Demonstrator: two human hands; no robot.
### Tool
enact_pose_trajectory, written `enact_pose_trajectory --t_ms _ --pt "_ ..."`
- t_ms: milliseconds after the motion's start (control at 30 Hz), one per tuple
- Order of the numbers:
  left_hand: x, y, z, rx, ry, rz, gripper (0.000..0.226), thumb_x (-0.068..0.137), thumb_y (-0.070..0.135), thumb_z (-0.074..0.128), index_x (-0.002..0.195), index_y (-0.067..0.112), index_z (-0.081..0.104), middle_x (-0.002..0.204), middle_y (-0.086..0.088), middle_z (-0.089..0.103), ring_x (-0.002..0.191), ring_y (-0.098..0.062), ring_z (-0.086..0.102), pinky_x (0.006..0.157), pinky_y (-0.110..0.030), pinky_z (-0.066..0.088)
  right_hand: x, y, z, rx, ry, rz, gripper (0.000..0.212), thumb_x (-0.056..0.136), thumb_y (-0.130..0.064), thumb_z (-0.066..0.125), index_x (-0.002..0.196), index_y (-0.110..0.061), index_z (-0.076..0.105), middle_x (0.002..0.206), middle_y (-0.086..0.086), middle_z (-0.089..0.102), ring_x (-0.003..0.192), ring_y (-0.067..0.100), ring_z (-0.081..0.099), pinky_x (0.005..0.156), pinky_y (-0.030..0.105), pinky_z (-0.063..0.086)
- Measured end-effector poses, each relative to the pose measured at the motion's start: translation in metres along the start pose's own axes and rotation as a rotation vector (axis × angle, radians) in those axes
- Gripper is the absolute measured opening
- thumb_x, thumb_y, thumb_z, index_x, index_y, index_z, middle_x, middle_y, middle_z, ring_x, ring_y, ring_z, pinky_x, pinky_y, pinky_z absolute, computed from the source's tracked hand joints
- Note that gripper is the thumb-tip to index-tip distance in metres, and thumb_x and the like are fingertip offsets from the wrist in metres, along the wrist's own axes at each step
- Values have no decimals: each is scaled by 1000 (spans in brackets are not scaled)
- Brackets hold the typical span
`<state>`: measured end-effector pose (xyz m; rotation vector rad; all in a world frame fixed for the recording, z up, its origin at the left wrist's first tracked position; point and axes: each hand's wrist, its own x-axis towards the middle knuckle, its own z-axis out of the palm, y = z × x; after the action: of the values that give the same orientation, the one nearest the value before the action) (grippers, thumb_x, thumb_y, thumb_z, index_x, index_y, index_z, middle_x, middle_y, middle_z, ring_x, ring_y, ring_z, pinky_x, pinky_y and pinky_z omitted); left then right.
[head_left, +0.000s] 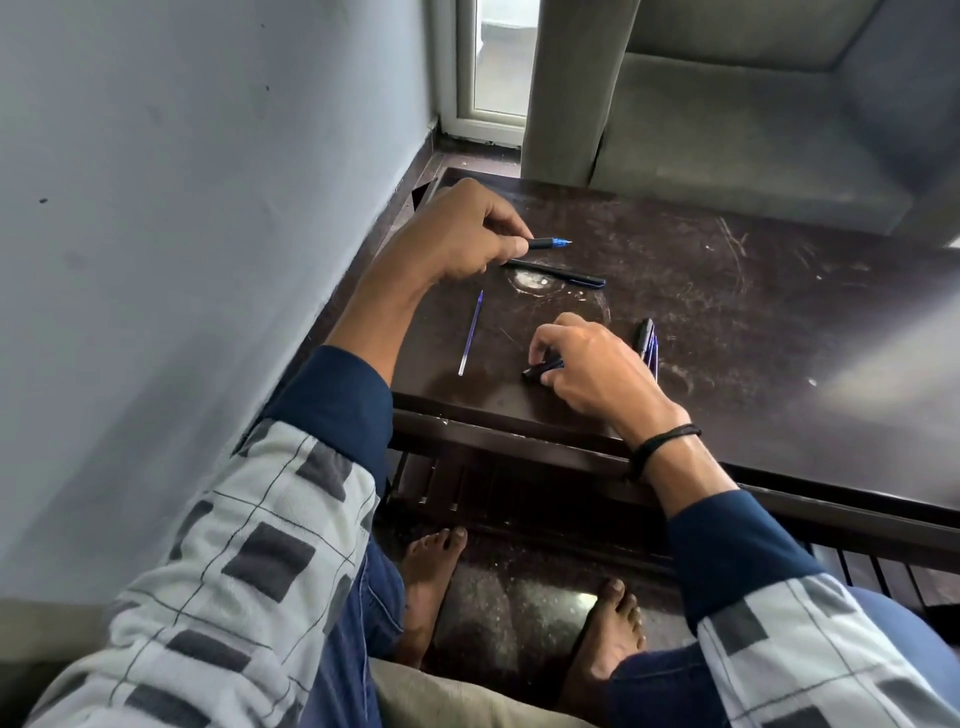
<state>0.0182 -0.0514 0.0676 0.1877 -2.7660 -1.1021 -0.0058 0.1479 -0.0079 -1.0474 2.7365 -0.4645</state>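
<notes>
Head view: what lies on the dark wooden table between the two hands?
A long black pen barrel lies flat there, between left hand and right hand; the thin blue refill lies off to the side. Seen in the head view.

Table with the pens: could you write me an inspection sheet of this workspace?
Surface: dark brown wooden table, scratched and scuffed.
Job's things: black pen section with a blue tip, pinched by the left hand; short black pen piece, held by the right hand; thin blue refill and long black pen barrel lying loose on the table.
Clutter: small cluster of dark and blue pens beside the right hand.
Hands: both curled round pen parts; thin black band on the right wrist.
Cables: nothing seen.
Surroundings: grey-blue wall on the left, grey armchair behind the table.
</notes>
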Motion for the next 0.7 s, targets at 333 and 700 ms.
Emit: enact_pose_trajectory --t_ms 333,700 --pt "-1 -1 -3 15 -129 -1 11 86 19 78 96 16 81 78 -3 75 49 6 56 51 -9 44 1 19 -39 492 418 173 19 90 -13 71 100 -27 64 99 -6 69 92 16 66 81 42 57" --pt "0 0 2 25 -163 -8 13 84 21 80 96 19 82 75 0 75 58 -4 59 57 -17 45 -1 17 -36 345 406 132 17 92 -15 70 104 -25 64 102 -9 63 91 14 62 78 31 48"
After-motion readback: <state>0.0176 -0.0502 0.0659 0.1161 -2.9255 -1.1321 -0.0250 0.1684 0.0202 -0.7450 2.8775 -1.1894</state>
